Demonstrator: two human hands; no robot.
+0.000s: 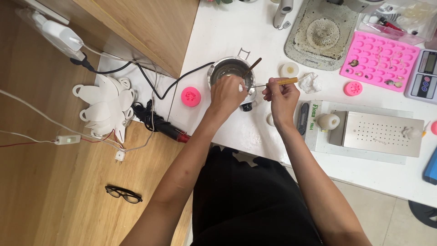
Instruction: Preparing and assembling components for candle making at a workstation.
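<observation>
While the left hand (227, 93) pinches a small white piece over the metal pot (231, 73) on the white counter (218, 36), the right hand (281, 93) grips a yellow-handled tool (277, 82), which next needs a steady poke.

White counter (255, 132) carries a steel pot (231, 73) at centre, pink mould (190, 96) at nine o'clock, pink tray (380, 61) at two, scale (424, 75) at three, perforated steel box (380, 133) at four.
</observation>
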